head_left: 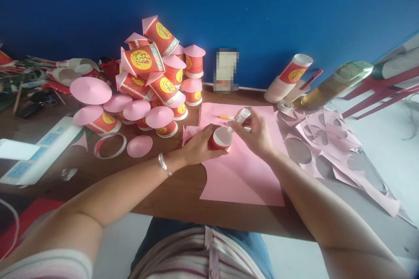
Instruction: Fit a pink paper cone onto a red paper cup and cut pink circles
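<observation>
My left hand [198, 144] is wrapped round a red paper cup [223, 138], whose pale round end faces up. In my right hand [257, 133] is a white glue stick [242, 116], tilted so that its lower end is at the cup's right rim. Both hands are over a large pink paper sheet [242, 178] with a curved cut on its left edge. An orange and white pen-like tool [225, 117] lies on the sheet just behind the cup.
Red cups with pink cone tops [142, 59] are piled at the back left. A power strip [36, 152] and tape ring [110, 146] lie left. Stacked cups [288, 79], a bottle [337, 85] and pink paper scraps [330, 135] are right.
</observation>
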